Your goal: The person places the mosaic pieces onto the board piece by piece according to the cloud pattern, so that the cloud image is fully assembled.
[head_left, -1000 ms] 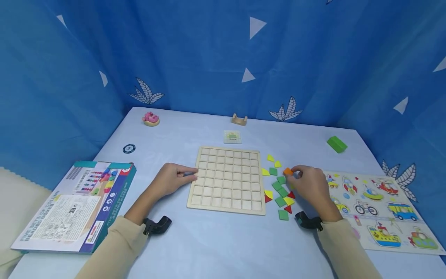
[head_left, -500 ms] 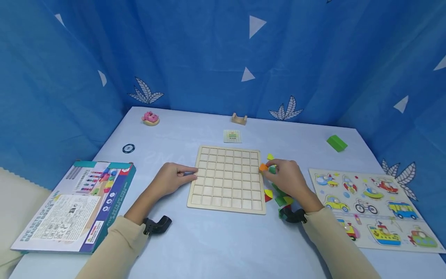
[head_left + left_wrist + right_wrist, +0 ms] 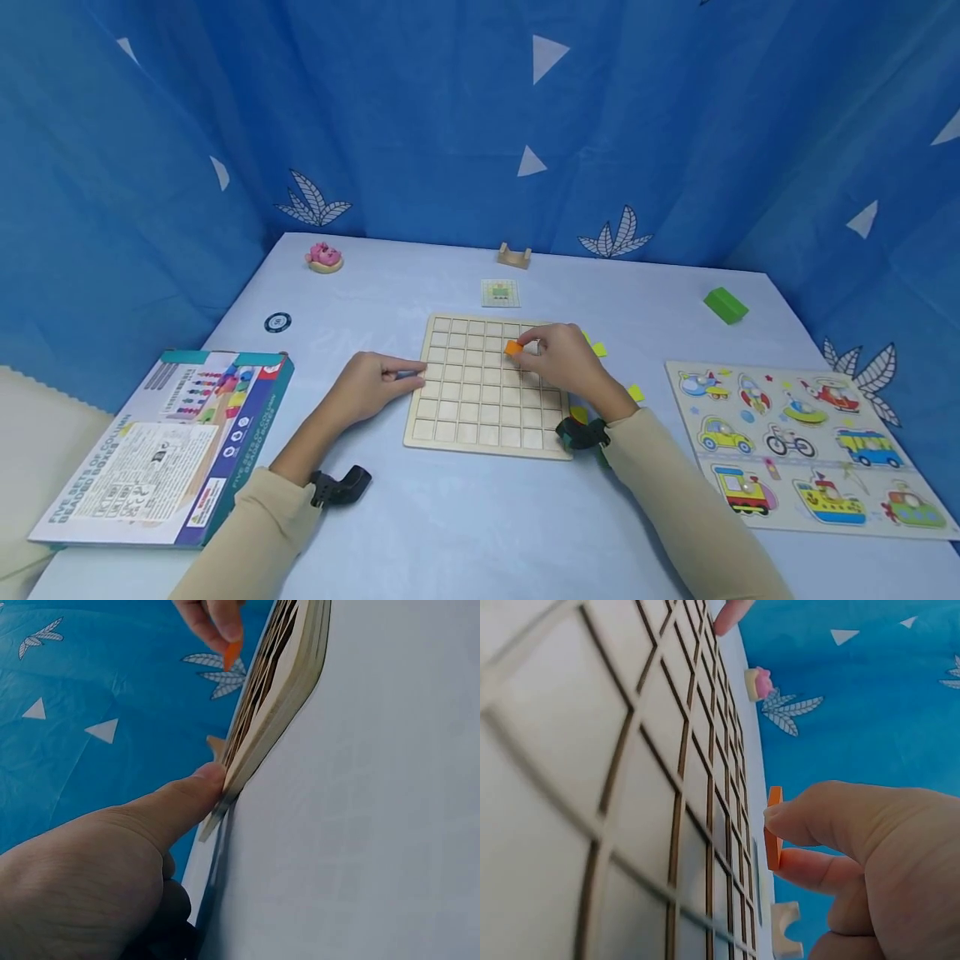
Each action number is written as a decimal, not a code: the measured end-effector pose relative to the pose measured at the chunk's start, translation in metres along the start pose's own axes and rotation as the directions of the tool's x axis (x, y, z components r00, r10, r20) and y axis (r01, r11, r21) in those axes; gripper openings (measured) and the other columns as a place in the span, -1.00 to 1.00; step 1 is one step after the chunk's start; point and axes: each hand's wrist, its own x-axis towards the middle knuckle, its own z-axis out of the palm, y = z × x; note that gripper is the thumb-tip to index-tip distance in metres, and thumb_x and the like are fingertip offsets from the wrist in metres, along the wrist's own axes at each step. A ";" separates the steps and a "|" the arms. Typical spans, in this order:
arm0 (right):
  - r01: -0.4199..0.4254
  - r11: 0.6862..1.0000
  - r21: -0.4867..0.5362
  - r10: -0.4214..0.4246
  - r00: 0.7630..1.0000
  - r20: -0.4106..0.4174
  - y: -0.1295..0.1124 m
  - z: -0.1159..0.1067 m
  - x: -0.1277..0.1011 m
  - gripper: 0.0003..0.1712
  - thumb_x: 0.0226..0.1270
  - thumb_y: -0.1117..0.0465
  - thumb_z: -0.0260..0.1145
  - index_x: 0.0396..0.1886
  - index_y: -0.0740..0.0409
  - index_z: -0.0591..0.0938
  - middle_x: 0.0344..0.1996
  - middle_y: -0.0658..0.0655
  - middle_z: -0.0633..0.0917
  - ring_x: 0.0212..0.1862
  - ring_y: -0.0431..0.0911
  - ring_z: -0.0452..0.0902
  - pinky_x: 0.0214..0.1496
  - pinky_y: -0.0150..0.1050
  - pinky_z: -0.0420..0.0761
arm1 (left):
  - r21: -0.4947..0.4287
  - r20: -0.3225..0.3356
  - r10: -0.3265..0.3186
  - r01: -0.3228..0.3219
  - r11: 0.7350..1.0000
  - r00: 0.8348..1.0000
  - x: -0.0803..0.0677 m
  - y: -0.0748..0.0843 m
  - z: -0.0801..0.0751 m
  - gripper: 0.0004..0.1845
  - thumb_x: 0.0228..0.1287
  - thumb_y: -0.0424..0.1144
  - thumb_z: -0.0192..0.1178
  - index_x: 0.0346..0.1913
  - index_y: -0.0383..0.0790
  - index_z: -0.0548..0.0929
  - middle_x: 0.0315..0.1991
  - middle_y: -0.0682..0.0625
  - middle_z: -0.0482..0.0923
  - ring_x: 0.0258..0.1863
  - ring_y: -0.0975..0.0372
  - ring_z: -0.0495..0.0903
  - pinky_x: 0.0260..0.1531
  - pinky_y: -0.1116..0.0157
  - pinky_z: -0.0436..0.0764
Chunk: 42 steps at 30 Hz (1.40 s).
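A wooden grid board point(image 3: 472, 400) lies flat in the middle of the table point(image 3: 465, 517). My right hand point(image 3: 558, 362) hovers over its upper right cells and pinches a small orange square tile point(image 3: 513, 348) between thumb and fingers; the right wrist view shows the orange tile point(image 3: 773, 829) held just above the board point(image 3: 592, 810). My left hand point(image 3: 371, 385) rests on the table with its fingertips against the board's left edge; in the left wrist view the thumb point(image 3: 180, 799) presses that edge point(image 3: 270, 712). Loose yellow tiles point(image 3: 600, 350) lie right of the board, partly hidden by my right arm.
A boxed bead game point(image 3: 161, 446) sits at the left. A vehicle puzzle board point(image 3: 802, 446) lies at the right. Toward the back are a green block point(image 3: 724, 305), a small pattern card point(image 3: 500, 292), a wooden stand point(image 3: 514, 256), a pink toy point(image 3: 325, 255) and a round disc point(image 3: 277, 321).
My right hand has carried the orange tile leftward from the loose pile beside the board to above the board's upper right cells. The left hand has stayed at the board's left edge.
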 end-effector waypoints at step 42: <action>-0.002 0.999 -0.045 0.002 1.000 -0.001 -0.012 -0.002 0.008 -0.51 0.42 0.05 0.41 0.32 -0.03 0.65 -0.80 0.00 0.36 -0.72 -0.11 0.22 -0.62 -0.25 0.22 | 0.028 0.004 0.006 -0.006 1.000 1.000 0.001 0.002 -0.003 -0.68 0.28 -0.06 0.45 0.05 -0.03 0.82 -0.79 0.14 0.26 -0.72 0.30 0.18 -0.61 0.32 0.25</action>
